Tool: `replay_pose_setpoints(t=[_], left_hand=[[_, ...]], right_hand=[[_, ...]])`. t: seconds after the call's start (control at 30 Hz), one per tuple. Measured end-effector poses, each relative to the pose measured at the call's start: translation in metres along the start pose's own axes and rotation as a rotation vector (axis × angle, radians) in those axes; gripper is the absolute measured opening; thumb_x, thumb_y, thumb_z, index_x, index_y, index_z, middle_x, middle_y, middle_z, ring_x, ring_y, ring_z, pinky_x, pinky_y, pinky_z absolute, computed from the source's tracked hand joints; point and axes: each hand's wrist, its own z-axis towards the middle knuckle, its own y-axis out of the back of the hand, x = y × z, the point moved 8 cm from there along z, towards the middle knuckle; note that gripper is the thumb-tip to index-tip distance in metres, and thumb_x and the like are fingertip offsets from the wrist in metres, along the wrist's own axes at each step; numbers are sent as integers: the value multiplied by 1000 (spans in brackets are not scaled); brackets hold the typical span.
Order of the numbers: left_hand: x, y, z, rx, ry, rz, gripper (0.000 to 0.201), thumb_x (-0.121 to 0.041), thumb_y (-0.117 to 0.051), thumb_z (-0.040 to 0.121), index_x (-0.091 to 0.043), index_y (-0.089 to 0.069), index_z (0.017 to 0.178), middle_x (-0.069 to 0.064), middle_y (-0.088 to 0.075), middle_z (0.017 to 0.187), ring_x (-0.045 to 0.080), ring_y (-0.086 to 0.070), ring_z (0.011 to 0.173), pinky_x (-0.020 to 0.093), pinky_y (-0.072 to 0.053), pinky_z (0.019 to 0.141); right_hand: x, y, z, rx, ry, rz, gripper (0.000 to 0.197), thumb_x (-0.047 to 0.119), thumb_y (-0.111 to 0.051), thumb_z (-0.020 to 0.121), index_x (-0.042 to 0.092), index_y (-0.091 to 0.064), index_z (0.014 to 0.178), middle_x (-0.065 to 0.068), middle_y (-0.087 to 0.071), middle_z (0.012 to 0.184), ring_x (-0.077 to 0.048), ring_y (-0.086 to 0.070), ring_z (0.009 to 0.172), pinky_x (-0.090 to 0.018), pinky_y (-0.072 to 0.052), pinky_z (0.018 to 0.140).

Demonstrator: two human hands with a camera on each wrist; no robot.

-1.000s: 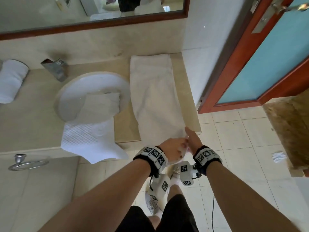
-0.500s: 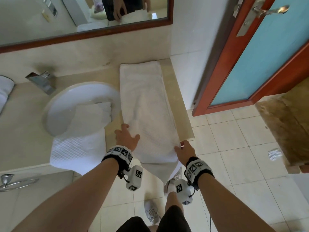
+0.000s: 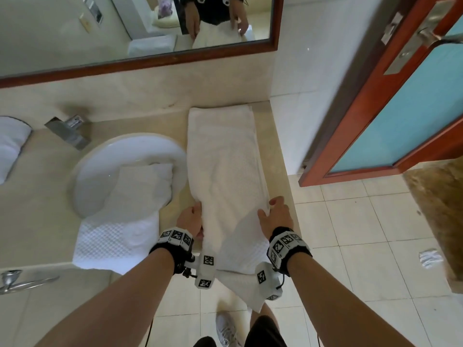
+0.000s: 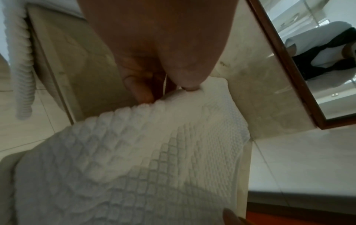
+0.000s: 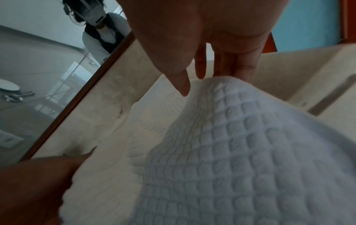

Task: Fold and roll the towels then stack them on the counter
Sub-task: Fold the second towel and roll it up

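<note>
We're in a bathroom here: a round white sink (image 3: 130,156) sits sunk into the beige stone bench (image 3: 45,201), with a square chrome tap (image 3: 69,130) behind it. Above runs a wood-framed mirror (image 3: 140,33). Pale tiles cover the floor (image 3: 350,234), a chrome towel ring (image 3: 22,280) hangs below the bench edge, and a red-framed door (image 3: 390,116) with frosted blue glass stands at right.
</note>
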Motion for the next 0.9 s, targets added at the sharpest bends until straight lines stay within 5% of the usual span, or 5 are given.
replay_pose_setpoints(t=[0.27, 0.4, 0.57, 0.73, 0.9], left_hand=[[3, 12, 14, 0, 50, -43, 37, -40, -51, 98, -6, -66, 97, 15, -71, 94, 30, -65, 85, 42, -53, 87], [-17, 42, 19, -197, 14, 243, 38, -39, -42, 100, -10, -61, 119, 15, -64, 117, 34, -59, 108, 29, -36, 84], [-19, 40, 39, -148, 44, 483, 47, -34, -57, 81, -21, -37, 121, 8, -62, 112, 32, -60, 98, 41, -50, 89], [-59, 20, 55, -142, -332, 639, 76, -36, -61, 87, -28, -21, 151, 5, -27, 155, 29, -29, 141, 47, -31, 113], [-71, -30, 81, 73, -418, 780, 94, -73, -41, 88, -34, 12, 155, 2, 25, 161, 26, 14, 150, 48, -1, 122]], right_hand=[[8, 6, 25, 39, -77, -68, 12, 21, -43, 100, 18, -42, 111, -1, -55, 82, -27, -58, 76, -37, -51, 73], [13, 15, 27, 11, -66, -100, 9, 16, -38, 98, 22, -39, 104, -4, -60, 84, -24, -58, 71, -37, -51, 69], [19, 4, 34, 32, -77, -237, 19, 12, -40, 92, 18, -37, 110, -8, -60, 98, -29, -61, 87, -41, -53, 78], [70, -1, 45, -77, 329, -439, 55, 25, -59, 85, 19, -42, 137, -8, -43, 140, -29, -39, 128, -40, -38, 107], [94, -41, 72, 213, 522, -643, 81, 58, -38, 96, 22, 1, 157, -5, 19, 162, -26, 14, 150, -44, -2, 123]])
